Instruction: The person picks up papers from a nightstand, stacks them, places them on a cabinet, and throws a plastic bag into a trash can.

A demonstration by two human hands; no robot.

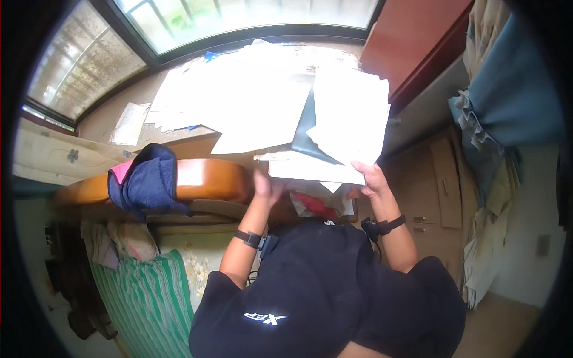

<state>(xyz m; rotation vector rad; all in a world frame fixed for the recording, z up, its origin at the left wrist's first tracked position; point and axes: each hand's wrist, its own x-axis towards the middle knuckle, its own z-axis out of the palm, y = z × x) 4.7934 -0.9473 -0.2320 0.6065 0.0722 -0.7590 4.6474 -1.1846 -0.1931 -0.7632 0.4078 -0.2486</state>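
My right hand (371, 178) is closed on the lower right corner of a stack of white paper sheets (352, 113), its thumb lying on top. Beside the left edge of the lower sheets is my left hand (268, 186). Its fingers are blurred, so whether they grip the paper is unclear. Between the white sheets shows a dark grey-green folder or sheet (307, 131). Strong light washes out the papers, hiding anything on them. A black band with a small device sits on each wrist.
More loose papers (197, 95) cover the surface under the window. To the left, a curved wooden board (212, 179) carries a dark blue cloth (149, 179). Below it is a bed with a green striped cover (146, 295). Wooden cabinets (421, 185) and blue curtains (507, 89) stand at right.
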